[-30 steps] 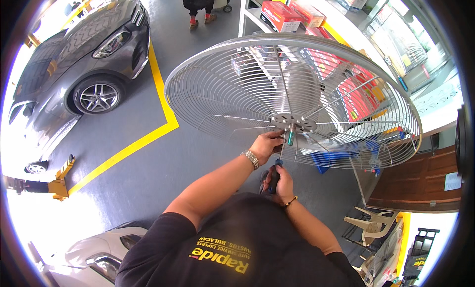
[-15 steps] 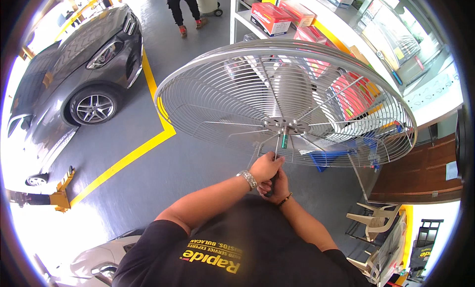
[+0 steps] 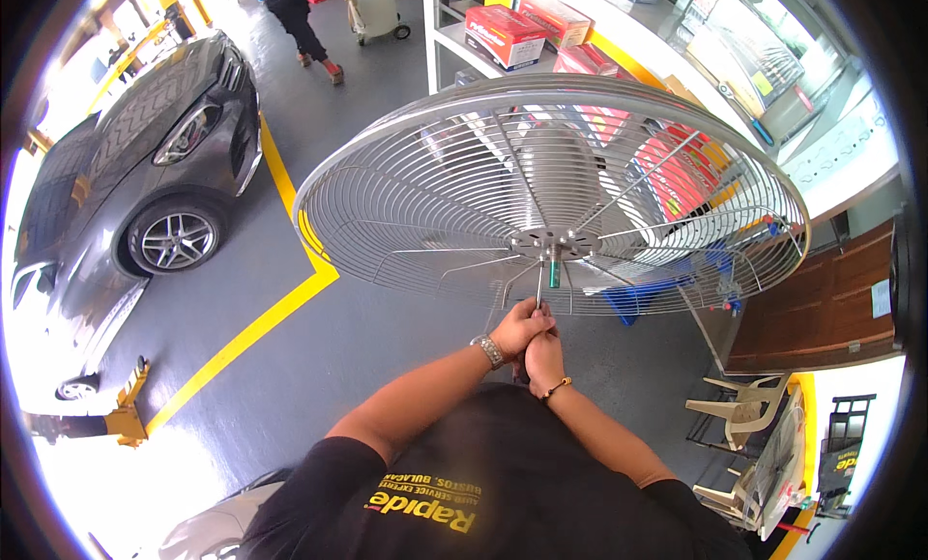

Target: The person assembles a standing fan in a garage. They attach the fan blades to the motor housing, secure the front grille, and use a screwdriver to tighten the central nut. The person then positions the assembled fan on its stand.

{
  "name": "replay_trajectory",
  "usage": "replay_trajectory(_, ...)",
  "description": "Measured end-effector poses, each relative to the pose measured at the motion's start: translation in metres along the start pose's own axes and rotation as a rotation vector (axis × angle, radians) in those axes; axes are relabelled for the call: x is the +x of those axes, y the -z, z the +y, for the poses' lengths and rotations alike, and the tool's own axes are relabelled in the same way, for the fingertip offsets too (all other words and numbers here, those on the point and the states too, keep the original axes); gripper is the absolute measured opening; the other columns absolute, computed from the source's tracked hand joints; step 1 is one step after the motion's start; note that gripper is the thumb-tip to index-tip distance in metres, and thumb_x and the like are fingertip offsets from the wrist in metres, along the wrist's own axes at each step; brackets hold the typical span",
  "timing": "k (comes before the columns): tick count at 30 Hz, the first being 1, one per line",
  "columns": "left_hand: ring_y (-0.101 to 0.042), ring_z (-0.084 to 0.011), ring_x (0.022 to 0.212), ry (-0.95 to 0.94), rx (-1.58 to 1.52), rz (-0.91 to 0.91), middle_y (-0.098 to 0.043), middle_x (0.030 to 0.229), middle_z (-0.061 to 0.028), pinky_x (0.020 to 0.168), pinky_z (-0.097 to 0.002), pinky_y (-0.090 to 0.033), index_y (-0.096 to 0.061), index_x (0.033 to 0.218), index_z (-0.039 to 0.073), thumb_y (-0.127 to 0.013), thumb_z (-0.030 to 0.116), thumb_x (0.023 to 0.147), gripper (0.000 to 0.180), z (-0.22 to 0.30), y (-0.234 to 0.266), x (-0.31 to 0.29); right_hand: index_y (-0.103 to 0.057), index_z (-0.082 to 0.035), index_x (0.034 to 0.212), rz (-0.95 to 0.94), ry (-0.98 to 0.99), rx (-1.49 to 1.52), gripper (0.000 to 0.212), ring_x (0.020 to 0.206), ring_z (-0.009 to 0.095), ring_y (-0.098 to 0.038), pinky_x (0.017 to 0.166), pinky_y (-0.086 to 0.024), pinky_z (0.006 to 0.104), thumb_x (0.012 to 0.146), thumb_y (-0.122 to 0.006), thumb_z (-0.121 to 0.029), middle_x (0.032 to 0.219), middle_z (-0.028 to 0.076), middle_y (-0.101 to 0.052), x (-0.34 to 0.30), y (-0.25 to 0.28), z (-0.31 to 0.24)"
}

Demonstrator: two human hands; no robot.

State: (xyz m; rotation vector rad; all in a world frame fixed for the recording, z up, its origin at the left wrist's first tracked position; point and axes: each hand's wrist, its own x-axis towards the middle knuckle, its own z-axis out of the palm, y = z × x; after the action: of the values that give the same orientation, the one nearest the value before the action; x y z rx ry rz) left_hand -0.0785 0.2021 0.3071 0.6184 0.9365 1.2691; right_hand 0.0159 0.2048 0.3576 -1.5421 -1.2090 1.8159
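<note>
A large round metal fan point(image 3: 406, 222) with a wire guard fills the middle, its hub point(image 3: 556, 243) facing me. From the hub's centre sticks out a short green-tipped shaft point(image 3: 555, 273). Close below it, my left hand point(image 3: 520, 330), watch at the wrist, is closed around a screwdriver point(image 3: 539, 285). Its thin metal shank points up to the hub; whether the tip sits in a screw I cannot tell. My right hand point(image 3: 543, 359), with a bracelet, is wrapped around the handle just under the left, and both hands touch. Most of the dark handle is hidden.
A dark grey car point(image 3: 145, 164) stands at the left beside a yellow floor line point(image 3: 242, 345). Behind the fan is a shelf with red boxes point(image 3: 505, 36). Plastic chairs point(image 3: 739, 410) stand at the lower right. Another person point(image 3: 290, 24) is at the far end.
The whole view has shifted slightly. My right hand has moved up and closed more tightly against the left around the handle. The far person has stepped left.
</note>
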Motion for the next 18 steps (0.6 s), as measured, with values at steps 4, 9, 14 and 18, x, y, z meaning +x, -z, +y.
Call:
replay_trajectory(4, -0.058, -0.0172, 0.092, 0.056, -0.016, 0.049, -0.063, 0.102, -0.0103, 0.084, -0.0325, -0.047, -0.058, 0.111, 0.001, -0.059, 0.038, 0.095, 0.040, 0.001, 0.007, 0.002, -0.058, -0.002, 0.105, -0.071, -0.140, 0.133, 0.044, 0.058, 0.015, -0.056, 0.049, -0.044, 0.0313, 0.101, -0.042, -0.043, 0.079, 0.006, -0.061, 0.013, 0.009, 0.011)
replay_trajectory(9, -0.056, -0.0186, 0.101, 0.198, 0.284, 0.154, -0.062, 0.109, -0.0094, 0.088, -0.0325, -0.045, -0.053, 0.127, -0.001, -0.059, 0.048, 0.093, 0.060, 0.016, 0.008, -0.025, -0.060, -0.001, 0.099, -0.127, 0.066, -0.011, 0.032, 0.071, 0.013, -0.059, 0.062, -0.049, 0.0312, 0.097, -0.056, -0.033, 0.082, 0.005, -0.062, 0.028, 0.037, 0.037)
replay_trajectory(14, -0.060, -0.0150, 0.081, 0.127, 0.192, -0.038, -0.064, 0.095, -0.0101, 0.059, -0.0282, -0.048, -0.044, 0.133, -0.003, -0.076, 0.040, 0.082, 0.074, 0.001, 0.010, -0.047, -0.061, 0.003, 0.098, -0.087, 0.143, -0.363, 0.043, 0.075, 0.013, -0.058, 0.063, -0.048, 0.0289, 0.082, -0.076, -0.035, 0.085, 0.006, -0.062, 0.025, 0.042, 0.005)
replay_trajectory(18, -0.060, -0.0137, 0.070, 0.209, 0.179, 0.025, -0.065, 0.095, -0.0081, 0.056, -0.0281, -0.047, -0.048, 0.129, 0.000, -0.077, 0.024, 0.083, 0.060, -0.015, 0.006, -0.047, -0.063, 0.002, 0.095, -0.158, 0.163, -0.438, 0.040, 0.076, 0.012, -0.056, 0.064, -0.046, 0.0278, 0.085, -0.071, -0.036, 0.083, 0.004, -0.060, 0.026, 0.042, -0.007)
